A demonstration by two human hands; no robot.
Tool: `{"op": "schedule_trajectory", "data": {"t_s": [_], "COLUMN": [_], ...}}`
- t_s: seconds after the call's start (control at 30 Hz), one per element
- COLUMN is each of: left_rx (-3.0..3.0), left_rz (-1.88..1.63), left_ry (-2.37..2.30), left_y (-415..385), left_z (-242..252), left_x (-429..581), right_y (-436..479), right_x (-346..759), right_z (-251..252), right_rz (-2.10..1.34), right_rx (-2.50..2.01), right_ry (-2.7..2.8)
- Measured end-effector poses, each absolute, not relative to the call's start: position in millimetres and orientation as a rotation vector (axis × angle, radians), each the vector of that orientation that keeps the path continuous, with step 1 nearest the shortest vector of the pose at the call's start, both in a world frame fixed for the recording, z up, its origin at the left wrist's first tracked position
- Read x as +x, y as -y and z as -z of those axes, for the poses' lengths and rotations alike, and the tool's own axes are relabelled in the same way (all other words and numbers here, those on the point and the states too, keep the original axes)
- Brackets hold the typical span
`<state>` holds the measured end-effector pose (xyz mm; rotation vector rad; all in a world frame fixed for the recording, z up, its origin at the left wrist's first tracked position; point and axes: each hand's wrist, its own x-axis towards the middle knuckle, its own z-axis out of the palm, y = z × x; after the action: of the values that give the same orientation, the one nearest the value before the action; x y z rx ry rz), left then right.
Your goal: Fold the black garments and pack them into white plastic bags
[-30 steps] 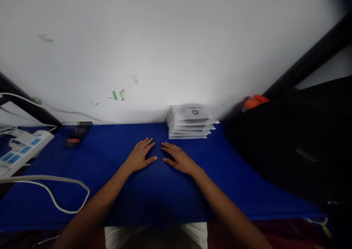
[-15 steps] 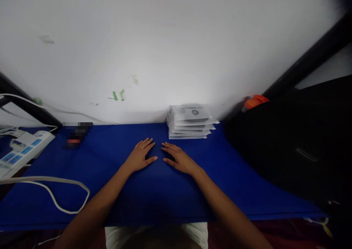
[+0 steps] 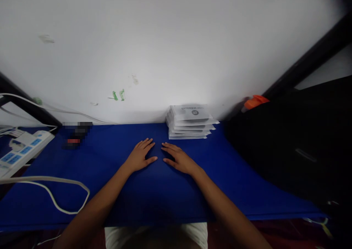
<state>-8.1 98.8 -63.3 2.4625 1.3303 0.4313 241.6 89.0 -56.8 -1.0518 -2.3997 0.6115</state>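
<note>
My left hand (image 3: 141,155) lies flat, palm down, on the blue table cover (image 3: 115,190), fingers stretched out and holding nothing. My right hand (image 3: 177,158) lies flat beside it in the same way, fingertips a short gap from the left hand. Both rest near the middle of the table. A stack of several white packets (image 3: 189,121) stands against the wall just beyond and to the right of my right hand, not touched.
A white power strip (image 3: 20,151) with blue sockets sits at the far left, and a white cable (image 3: 55,190) loops over the left front of the cover. A small dark object (image 3: 75,133) lies by the wall. A black mass (image 3: 291,146) with an orange piece (image 3: 255,101) fills the right.
</note>
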Motion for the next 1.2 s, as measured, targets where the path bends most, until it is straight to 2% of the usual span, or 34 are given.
{"op": "schedule_trajectory", "data": {"t_s": [0.9,1.2], "left_rx": [2.473,2.467], "left_rz": [-0.444,-0.449], "left_ry": [-1.336,-1.324], "left_y": [-98.9,-99.4], "left_z": [64.5,64.6], "left_x": [-8.7,-9.5], "right_y": [-89.5,-85.8], "right_x": [241.2,241.6], "right_z": [57.1,54.1], "right_rz": [-0.629,-0.455], "right_rx": [-1.083,-1.013], "right_ry": [2.424,2.417]}}
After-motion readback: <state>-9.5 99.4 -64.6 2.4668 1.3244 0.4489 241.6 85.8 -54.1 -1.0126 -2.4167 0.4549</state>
